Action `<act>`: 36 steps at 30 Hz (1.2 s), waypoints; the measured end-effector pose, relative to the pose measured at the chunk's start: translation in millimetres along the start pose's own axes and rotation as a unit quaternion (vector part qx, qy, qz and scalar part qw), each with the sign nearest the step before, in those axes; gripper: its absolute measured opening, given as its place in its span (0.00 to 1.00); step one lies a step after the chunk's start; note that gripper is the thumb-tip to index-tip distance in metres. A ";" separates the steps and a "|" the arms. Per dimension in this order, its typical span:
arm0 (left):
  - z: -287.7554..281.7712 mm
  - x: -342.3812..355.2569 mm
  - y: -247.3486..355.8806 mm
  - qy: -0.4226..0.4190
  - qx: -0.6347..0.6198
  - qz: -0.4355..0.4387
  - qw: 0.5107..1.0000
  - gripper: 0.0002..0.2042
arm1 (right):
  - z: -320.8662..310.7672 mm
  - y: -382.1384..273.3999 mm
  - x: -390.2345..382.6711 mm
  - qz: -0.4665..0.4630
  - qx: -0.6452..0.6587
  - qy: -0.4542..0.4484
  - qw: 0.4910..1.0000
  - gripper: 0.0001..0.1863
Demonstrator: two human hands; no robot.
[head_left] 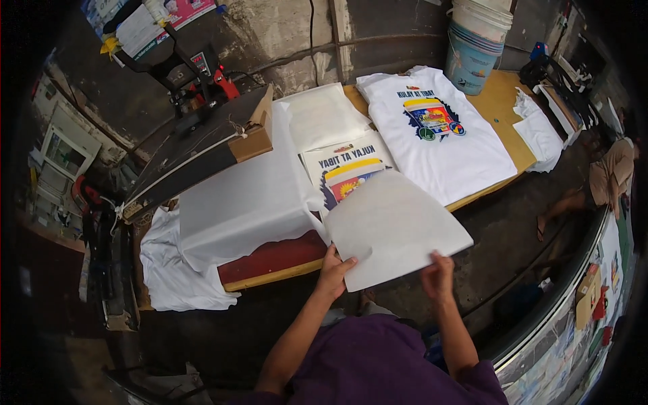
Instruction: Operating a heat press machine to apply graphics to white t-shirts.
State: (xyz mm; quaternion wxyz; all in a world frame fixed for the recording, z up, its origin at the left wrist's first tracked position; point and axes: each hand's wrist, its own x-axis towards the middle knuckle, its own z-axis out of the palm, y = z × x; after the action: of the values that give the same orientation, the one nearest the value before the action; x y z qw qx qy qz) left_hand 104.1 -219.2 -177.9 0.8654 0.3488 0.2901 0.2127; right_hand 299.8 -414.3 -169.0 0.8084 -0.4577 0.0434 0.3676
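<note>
A large pale sheet of paper (398,226) is tilted in front of me, above the table's near edge. My left hand (333,273) grips its lower left edge, thumb on top. My right hand (439,277) is closed at its lower right edge, fingertips pinching the paper. Beyond the sheet, partly covered by it, lies a printed transfer sheet (341,162) with a mirrored colour design. A blank cream sheet (327,115) lies behind that. On the right, a white T-shirt (432,148) is spread flat, bearing a similar colour print the right way round.
A heat press (202,128) with a dark upper plate and cardboard stands at the left, white cloth (236,209) beneath it. White shirts (182,270) hang over the left table edge. Stacked buckets (476,47) stand behind the T-shirt. Another person (607,175) sits far right.
</note>
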 end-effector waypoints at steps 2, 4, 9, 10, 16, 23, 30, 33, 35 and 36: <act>-2.0 -8.5 7.3 -0.028 0.016 -0.002 0.999 0.34 | -16.4 -24.3 -12.3 -0.048 0.138 0.006 0.989 0.29; -2.7 -21.5 16.1 -0.064 0.055 -0.010 0.996 0.36 | -24.3 -52.4 -32.8 -0.164 -0.040 -0.008 0.986 0.37; -9.1 -73.3 43.2 -0.074 0.057 0.016 0.995 0.41 | 2.7 -91.0 -100.0 -0.165 -0.259 -0.041 0.951 0.37; -16.1 -86.3 51.4 -0.073 0.075 0.011 0.994 0.39 | 13.1 -92.1 -112.4 -0.172 -0.274 -0.071 0.944 0.34; -79.5 -196.2 111.6 -0.068 0.080 0.023 0.994 0.29 | 81.5 -74.5 -170.5 -0.187 -0.349 -0.136 0.908 0.23; -150.4 -237.7 219.0 0.020 0.034 0.151 0.988 0.24 | 235.8 -16.4 -132.9 -0.182 -0.444 -0.171 0.860 0.20; -184.4 -216.6 300.6 0.054 0.136 0.427 0.893 0.18 | 304.7 18.0 -90.5 -0.341 -0.257 -0.326 0.843 0.21; -199.4 -203.9 278.0 0.134 0.227 0.291 0.920 0.19 | 290.0 42.2 -81.6 -0.178 -0.453 -0.222 0.845 0.23; -213.3 -181.8 255.1 0.204 0.243 0.184 0.930 0.19 | 282.8 83.1 -66.1 -0.150 -0.494 -0.225 0.826 0.23; -223.0 -175.7 248.0 0.192 0.254 0.205 0.926 0.19 | 277.6 95.6 -58.8 -0.134 -0.523 -0.201 0.817 0.23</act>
State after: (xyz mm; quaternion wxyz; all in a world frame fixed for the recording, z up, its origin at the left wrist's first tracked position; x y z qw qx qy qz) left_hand -212.4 -47.1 -66.6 0.6137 0.5610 0.4169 0.3672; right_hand 122.7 -202.9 -52.5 0.4790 -0.7289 -0.3812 0.3067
